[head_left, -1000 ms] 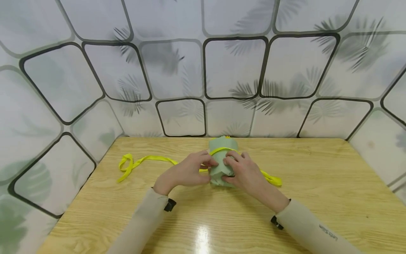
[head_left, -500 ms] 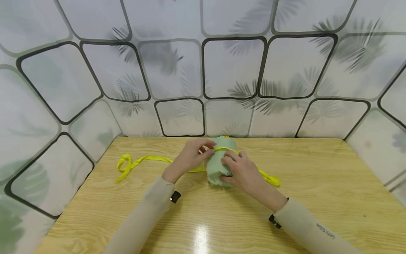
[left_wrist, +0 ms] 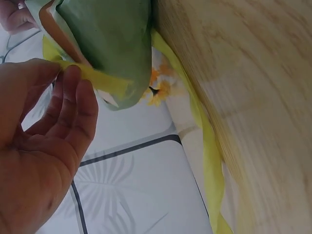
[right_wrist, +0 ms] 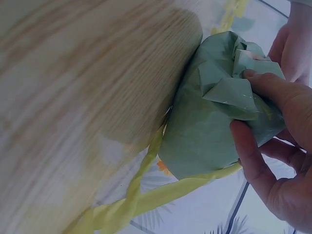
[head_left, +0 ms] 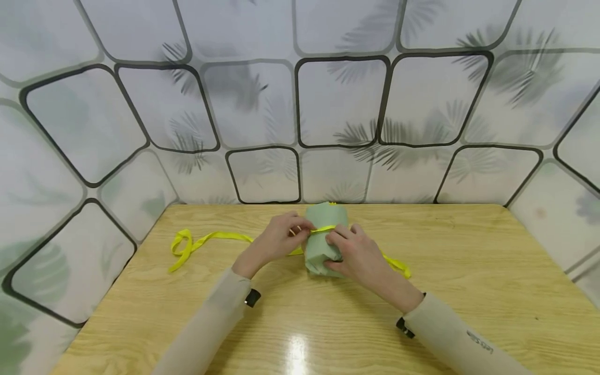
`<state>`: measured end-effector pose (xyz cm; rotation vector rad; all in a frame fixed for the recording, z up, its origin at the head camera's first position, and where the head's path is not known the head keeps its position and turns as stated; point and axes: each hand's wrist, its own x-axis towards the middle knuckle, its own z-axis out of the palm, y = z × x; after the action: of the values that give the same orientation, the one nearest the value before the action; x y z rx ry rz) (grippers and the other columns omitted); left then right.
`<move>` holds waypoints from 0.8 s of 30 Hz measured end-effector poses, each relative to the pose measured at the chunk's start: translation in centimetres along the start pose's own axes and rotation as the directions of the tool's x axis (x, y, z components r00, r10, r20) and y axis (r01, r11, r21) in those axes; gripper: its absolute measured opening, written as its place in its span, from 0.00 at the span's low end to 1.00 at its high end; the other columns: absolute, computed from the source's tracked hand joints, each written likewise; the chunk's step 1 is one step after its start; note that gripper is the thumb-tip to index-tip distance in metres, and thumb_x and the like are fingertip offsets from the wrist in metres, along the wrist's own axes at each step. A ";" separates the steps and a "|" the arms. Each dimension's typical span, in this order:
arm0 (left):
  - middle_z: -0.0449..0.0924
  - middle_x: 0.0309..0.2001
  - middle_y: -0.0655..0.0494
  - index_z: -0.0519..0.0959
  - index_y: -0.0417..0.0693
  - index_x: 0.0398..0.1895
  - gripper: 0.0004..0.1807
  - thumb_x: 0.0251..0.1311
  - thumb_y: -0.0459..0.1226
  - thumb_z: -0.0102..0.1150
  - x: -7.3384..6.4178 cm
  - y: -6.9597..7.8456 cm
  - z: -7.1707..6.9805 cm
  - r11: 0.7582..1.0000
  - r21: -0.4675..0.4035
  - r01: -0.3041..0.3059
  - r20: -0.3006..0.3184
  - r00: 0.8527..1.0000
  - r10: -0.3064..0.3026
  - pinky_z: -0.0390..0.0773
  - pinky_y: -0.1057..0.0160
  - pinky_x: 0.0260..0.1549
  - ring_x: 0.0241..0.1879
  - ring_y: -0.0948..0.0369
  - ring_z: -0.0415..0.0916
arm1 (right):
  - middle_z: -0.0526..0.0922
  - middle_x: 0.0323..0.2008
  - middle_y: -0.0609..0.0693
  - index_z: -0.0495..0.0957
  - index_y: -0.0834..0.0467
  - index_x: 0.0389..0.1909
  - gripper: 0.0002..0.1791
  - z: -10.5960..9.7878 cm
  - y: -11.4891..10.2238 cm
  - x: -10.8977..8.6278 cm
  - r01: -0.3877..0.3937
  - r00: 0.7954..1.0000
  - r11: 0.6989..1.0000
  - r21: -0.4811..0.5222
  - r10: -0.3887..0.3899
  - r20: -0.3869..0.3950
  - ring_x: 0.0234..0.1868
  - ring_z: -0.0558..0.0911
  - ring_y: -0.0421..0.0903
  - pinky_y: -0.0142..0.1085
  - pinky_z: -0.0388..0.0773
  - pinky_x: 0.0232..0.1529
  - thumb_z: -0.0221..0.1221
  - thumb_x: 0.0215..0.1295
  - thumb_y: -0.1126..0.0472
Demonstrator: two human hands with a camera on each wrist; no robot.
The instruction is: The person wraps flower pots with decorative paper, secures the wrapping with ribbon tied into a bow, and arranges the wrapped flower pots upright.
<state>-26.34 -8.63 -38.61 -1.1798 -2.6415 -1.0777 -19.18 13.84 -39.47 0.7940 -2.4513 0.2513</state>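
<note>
A bouquet wrapped in pale green paper [head_left: 320,255] lies on the table, a yellow ribbon [head_left: 323,229] running across its top. Orange-yellow flowers [left_wrist: 157,92] peek out at its far end. On the left side of the wrap, my left hand [head_left: 275,237] pinches the ribbon between thumb and fingertips. My right hand [head_left: 361,255] grips the bouquet from the right, its thumb [right_wrist: 265,83] on the crumpled paper folds at the near end. In the right wrist view the ribbon passes right at that hand's fingers.
One ribbon tail [head_left: 215,236] stretches left over the wooden table [head_left: 290,317] and ends in a loop. Another tail [head_left: 398,265] lies to the right, partly behind my right hand. A patterned wall covering [head_left: 344,104] rises at the table's back edge and sides.
My left hand has moved from the bouquet's lower left side up to the ribbon and taken hold of it. The band across the top now sits nearer me. My right hand keeps its place.
</note>
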 end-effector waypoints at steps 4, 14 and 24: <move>0.86 0.40 0.56 0.88 0.48 0.48 0.10 0.73 0.35 0.57 -0.7 -0.1 -0.4 0.998 -0.023 0.051 0.026 0.998 -0.050 0.83 0.71 0.36 0.37 0.65 0.82 | 0.77 0.36 0.47 0.77 0.54 0.37 0.31 0.0 0.0 -0.1 -0.001 1.000 1.000 0.001 0.001 -0.006 0.28 0.67 0.46 0.36 0.75 0.27 0.85 0.36 0.48; 0.89 0.36 0.56 0.88 0.52 0.41 0.07 0.72 0.42 0.62 -2.0 -0.2 -1.3 0.991 -0.054 0.121 0.014 0.993 -0.121 0.83 0.67 0.36 0.33 0.68 0.82 | 0.76 0.36 0.47 0.77 0.54 0.37 0.30 0.0 -0.1 -0.1 -0.016 1.000 1.000 0.011 0.015 0.008 0.29 0.68 0.46 0.36 0.75 0.27 0.84 0.38 0.48; 0.89 0.39 0.52 0.85 0.51 0.53 0.11 0.72 0.39 0.60 -3.6 -0.9 -2.3 0.987 -0.033 0.158 0.017 0.987 -0.158 0.82 0.68 0.33 0.32 0.64 0.82 | 0.76 0.36 0.47 0.77 0.54 0.37 0.29 0.2 -0.1 -0.1 -0.024 1.000 0.999 0.021 0.024 0.009 0.29 0.67 0.46 0.36 0.76 0.27 0.84 0.39 0.48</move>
<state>-24.91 -12.72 -38.47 -1.0009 -2.7785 -1.1458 -19.13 13.77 -39.73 0.7764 -2.4716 0.2830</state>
